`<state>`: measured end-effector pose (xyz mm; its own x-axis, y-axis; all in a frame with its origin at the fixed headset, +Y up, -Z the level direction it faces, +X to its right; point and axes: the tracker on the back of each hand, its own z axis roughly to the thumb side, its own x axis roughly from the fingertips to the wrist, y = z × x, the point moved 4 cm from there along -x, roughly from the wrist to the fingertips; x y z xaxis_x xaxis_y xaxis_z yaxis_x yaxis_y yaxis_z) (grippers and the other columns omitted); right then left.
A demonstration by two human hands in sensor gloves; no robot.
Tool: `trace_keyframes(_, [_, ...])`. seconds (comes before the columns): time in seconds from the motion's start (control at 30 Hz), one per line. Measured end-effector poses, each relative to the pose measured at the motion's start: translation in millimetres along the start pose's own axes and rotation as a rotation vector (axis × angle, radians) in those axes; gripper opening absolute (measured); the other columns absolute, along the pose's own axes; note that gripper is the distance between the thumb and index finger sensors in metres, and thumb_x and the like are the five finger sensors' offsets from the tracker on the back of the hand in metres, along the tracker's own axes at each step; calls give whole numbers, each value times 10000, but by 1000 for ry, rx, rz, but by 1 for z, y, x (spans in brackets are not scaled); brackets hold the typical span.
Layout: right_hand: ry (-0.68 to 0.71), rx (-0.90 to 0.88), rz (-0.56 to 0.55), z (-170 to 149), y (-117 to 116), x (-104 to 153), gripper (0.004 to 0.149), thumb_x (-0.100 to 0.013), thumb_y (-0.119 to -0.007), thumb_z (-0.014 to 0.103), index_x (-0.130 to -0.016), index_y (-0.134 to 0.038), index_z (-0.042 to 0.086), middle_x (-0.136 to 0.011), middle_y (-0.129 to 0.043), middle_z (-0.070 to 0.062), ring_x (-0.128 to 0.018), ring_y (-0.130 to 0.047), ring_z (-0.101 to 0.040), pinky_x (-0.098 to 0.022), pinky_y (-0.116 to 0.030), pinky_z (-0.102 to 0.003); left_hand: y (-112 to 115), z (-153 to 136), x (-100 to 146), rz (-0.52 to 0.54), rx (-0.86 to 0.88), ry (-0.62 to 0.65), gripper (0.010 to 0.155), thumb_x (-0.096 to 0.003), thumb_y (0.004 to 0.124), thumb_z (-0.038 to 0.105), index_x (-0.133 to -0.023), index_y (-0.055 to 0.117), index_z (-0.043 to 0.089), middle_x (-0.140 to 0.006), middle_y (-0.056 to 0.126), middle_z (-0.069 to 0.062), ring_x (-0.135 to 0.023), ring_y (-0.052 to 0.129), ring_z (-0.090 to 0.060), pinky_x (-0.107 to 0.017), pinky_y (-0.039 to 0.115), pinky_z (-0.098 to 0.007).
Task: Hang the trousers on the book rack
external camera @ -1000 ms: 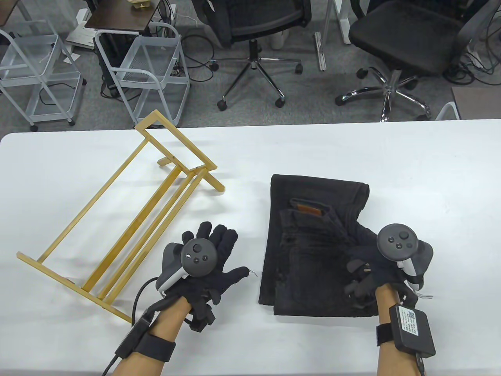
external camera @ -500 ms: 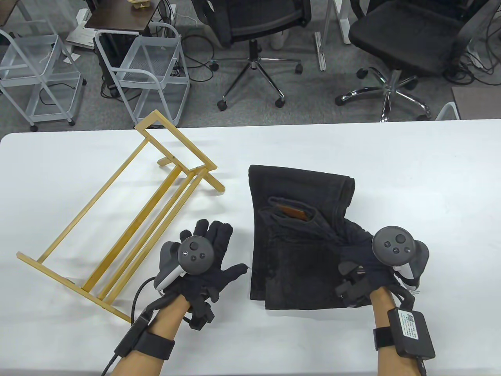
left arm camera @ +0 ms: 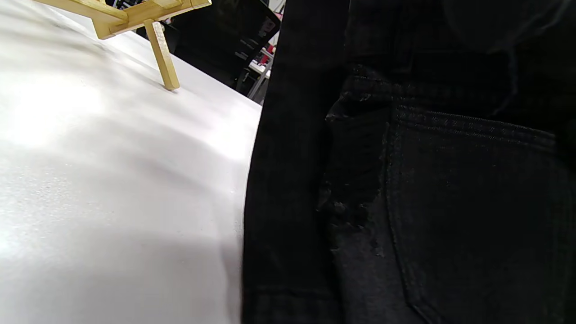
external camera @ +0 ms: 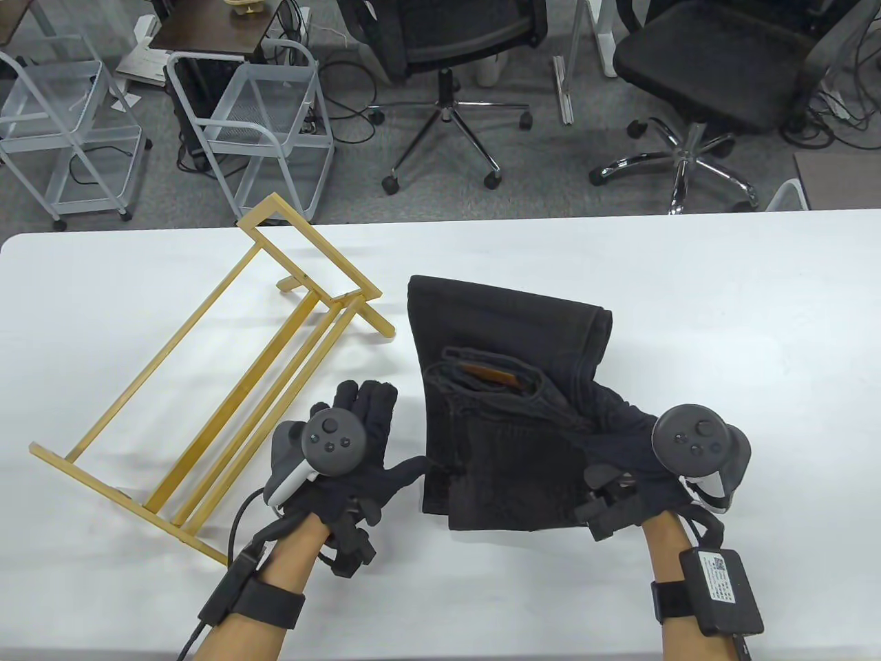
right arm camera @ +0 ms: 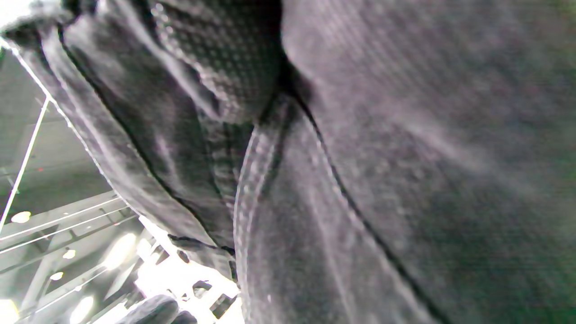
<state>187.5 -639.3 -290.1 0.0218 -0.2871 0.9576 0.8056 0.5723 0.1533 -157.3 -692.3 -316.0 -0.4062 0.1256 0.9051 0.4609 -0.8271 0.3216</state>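
Wood first, at the left: one bamboo book rack (external camera: 206,375) stands on the white table (external camera: 723,289), its long rails running diagonally from the near-left corner toward the far middle, with a frame-shaped end at each extreme. In the left wrist view one of its feet (left arm camera: 161,54) meets the tabletop.

Just right of the rack's near end is the left hand (external camera: 351,468), palm down and flat with fingers spread and pointing away from the person, gripping nothing. Its thumb reaches toward the near-left edge of the trousers; whether it actually touches the cloth cannot be told.

One pair of black denim trousers (external camera: 502,385) lies folded in the middle of the table, between the two hands and well apart from the rack's rails. The folded bundle's long axis runs near to far, leaning slightly left at the far end, and a brown waistband patch (external camera: 490,375) shows on top. A back pocket (left arm camera: 472,216) fills the left wrist view.

The right hand (external camera: 647,461) is at the bundle's near-right corner, its fingers closed into bunched denim, gripping it. The right wrist view shows only blurred dark fabric (right arm camera: 360,180).

On the floor beyond the table stand two wire utility carts (external camera: 255,124) and two black office chairs (external camera: 454,41).
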Motion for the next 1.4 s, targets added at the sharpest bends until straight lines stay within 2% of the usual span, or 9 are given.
trace_keyframes(0.2, [49, -37, 11, 15, -5, 2, 561, -328, -961, 292, -837, -726, 286, -892, -878, 16, -692, -1059, -280, -444, -963, -467, -1, -2, 0, -14, 106, 1, 1108, -327, 661, 770, -1017, 43, 162, -1177, 98, -118, -1077, -4, -402, -672, 21, -670])
trace_keyframes(0.37, [92, -52, 20, 27, -9, 4, 561, -328, -961, 291, -838, -725, 287, -895, -875, 19, -695, -1059, -279, -445, -964, -466, -3, -3, 0, -2, 95, -5, 1146, -317, 666, 785, -988, -11, 150, -1169, 66, -121, -1073, -12, -408, -671, 24, -673])
trace_keyframes(0.63, [199, -47, 8, 49, -13, 9, 560, -327, -961, 289, -833, -724, 305, -926, -841, 44, -704, -1059, -268, -451, -965, -460, -3, -6, -1, -35, 161, -14, 1206, -307, 677, 808, -965, -67, 124, -1168, 66, -146, -1074, -1, -433, -667, 34, -685])
trace_keyframes(0.77, [262, -49, 7, 59, -15, 12, 558, -323, -962, 290, -828, -727, 318, -929, -837, 60, -709, -1060, -254, -455, -966, -454, -10, -7, 0, -19, 234, 12, 1255, -296, 697, 821, -937, -114, 110, -1170, 75, -154, -1082, 21, -446, -669, 46, -693])
trace_keyframes(0.97, [335, -100, 26, 72, -16, 16, 556, -316, -962, 290, -819, -731, 339, -935, -830, 80, -715, -1058, -247, -459, -964, -450, -30, -11, 5, 109, 411, 112, 1292, -274, 786, 790, -950, -79, 108, -1180, 191, -149, -1113, 153, -454, -682, 87, -706])
trace_keyframes(1.07, [344, -121, 35, 75, -16, 17, 553, -315, -961, 288, -815, -732, 349, -937, -827, 91, -719, -1054, -252, -462, -962, -447, -36, -13, 6, 104, 464, 159, 1297, -262, 823, 773, -970, -43, 115, -1184, 241, -136, -1131, 225, -445, -698, 116, -711])
trace_keyframes(1.27, [358, -187, 52, 74, -9, 16, 547, -308, -957, 286, -804, -740, 365, -938, -823, 111, -724, -1053, -238, -464, -958, -442, -52, -13, 14, 168, 625, 266, 1230, -255, 939, 660, -1022, 124, 149, -1137, 514, -73, -1128, 513, -400, -747, 362, -725])
trace_keyframes(1.4, [347, -260, 57, 70, -5, 14, 546, -310, -952, 285, -807, -740, 361, -940, -823, 107, -721, -1054, -234, -461, -958, -441, -62, -5, 22, 211, 701, 345, 1203, -253, 986, 590, -1027, 163, 179, -1101, 578, -31, -1103, 642, -383, -761, 474, -690])
